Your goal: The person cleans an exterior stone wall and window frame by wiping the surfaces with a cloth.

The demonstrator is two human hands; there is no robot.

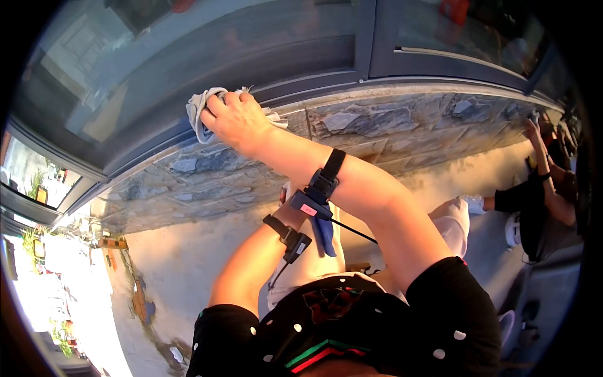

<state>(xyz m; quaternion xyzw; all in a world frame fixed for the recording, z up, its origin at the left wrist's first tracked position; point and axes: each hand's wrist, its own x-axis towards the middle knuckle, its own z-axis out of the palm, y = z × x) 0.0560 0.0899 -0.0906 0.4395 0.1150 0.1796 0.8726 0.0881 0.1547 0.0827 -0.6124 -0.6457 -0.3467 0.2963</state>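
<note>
My right hand [237, 122] is closed on a bunched grey cloth [200, 113]. It presses the cloth against the lower edge of the dark window frame [289, 90], just above the stone wall. Below it, my left hand [285, 192] is mostly hidden behind my right forearm, near my knees; its fingers do not show well enough to read. A dark blue cloth [324, 237] hangs beside my left wrist over the light trousers, and whether my left hand touches it cannot be seen. Both forearms wear black straps with small devices and cables.
A low stone-faced wall [370, 122] runs beneath the window glass [188, 50]. At the right, another person [549, 182] crouches by the same wall, one hand raised to it. Cracked paving [147, 308] and bright sunlit ground with plants lie at the left.
</note>
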